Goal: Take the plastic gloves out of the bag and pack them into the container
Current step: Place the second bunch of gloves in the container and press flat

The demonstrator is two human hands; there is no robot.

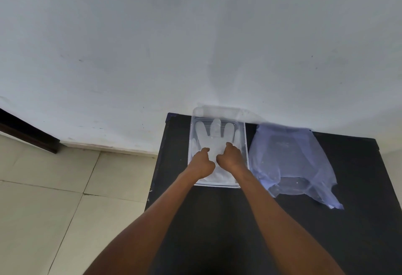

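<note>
A clear rectangular container stands on the black table, against the wall. Inside it lies a translucent plastic glove, flat, its fingers pointing to the wall. My left hand and my right hand rest side by side on the glove's palm and cuff, fingers curled, pressing on it. Whether they pinch the plastic I cannot tell. Just right of the container lies a pale blue see-through plastic bag, crumpled and flat on the table.
The white wall rises straight behind the table. The container's lid seems to lean on the wall behind it. The table's left edge drops to a tiled floor.
</note>
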